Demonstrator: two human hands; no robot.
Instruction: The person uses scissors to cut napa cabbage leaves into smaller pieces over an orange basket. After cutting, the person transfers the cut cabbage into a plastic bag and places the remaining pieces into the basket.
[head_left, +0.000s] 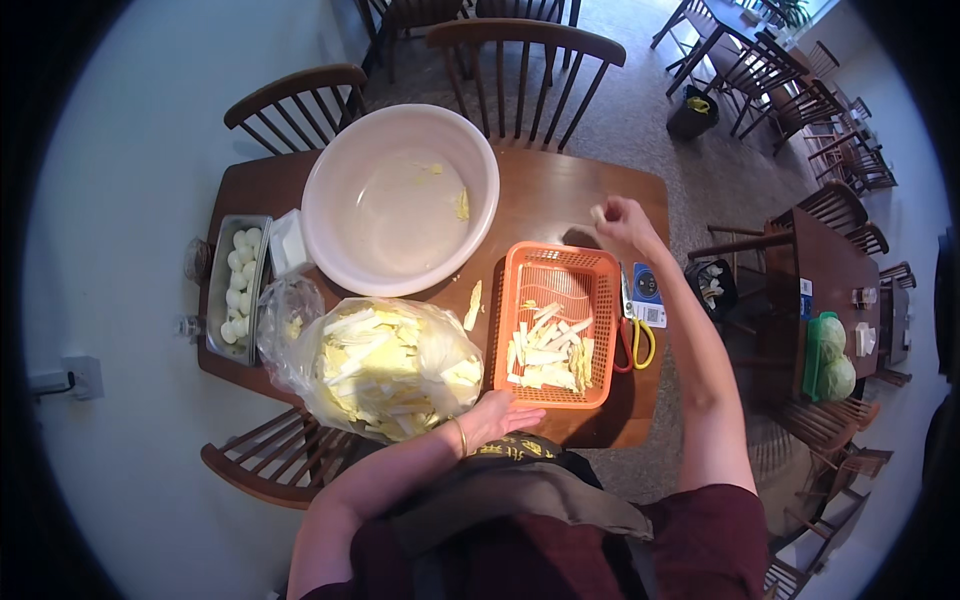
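My right hand (624, 223) is raised above the far right part of the wooden table, its fingers closed on a small pale piece, perhaps cabbage. Palm up and fingers apart, my left hand (510, 418) lies by the near left corner of an orange plastic basket (514, 300). Cut cabbage strips (551, 349) fill the near half of that basket. Left of it, a clear plastic bag (450, 341) bulges with cut napa cabbage (375, 360). Scissors (632, 330) with red and yellow handles lie against the basket's right side.
A large whitish basin (405, 202) with a few leaf scraps stands behind the bag. At the left are a metal tray of peeled eggs (238, 281) and a white container (291, 244). Chairs (525, 37) stand beyond the table; a trash bin (712, 285) is on the right.
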